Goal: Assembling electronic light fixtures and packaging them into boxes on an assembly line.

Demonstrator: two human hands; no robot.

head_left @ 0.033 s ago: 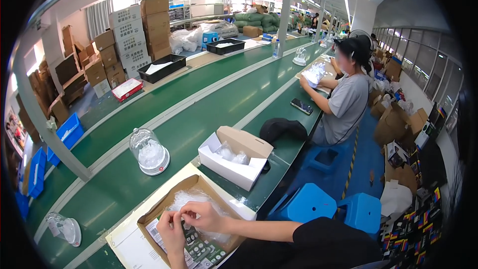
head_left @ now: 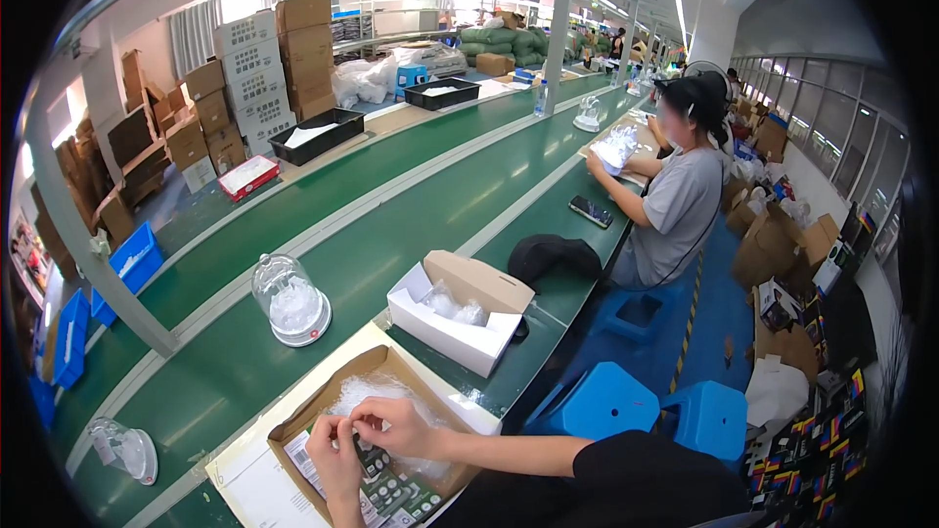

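My left hand [head_left: 335, 458] and my right hand [head_left: 399, 427] meet fingertip to fingertip, both pinched closed. Whatever lies between the fingers is too small or hidden to name. Beneath them is a shallow open cardboard box [head_left: 311, 401]. Inside it, a heap of thin clear strands [head_left: 377, 387] fills the far part, and green-and-white printed sheets [head_left: 399, 501] lie in the near part. Under the box is a large pale board [head_left: 245, 474]. Just beyond, a white carton [head_left: 445, 340] stands with its flap up, holding clear plastic-wrapped pieces [head_left: 455, 307].
Clear domes on white round bases [head_left: 298, 318] [head_left: 137, 455] stand on the green bench. A black cap [head_left: 555, 256] and a phone [head_left: 592, 211] lie right of the carton. A co-worker [head_left: 675, 205] sits farther along, holding a white bundle. Blue stools [head_left: 602, 401] stand at right.
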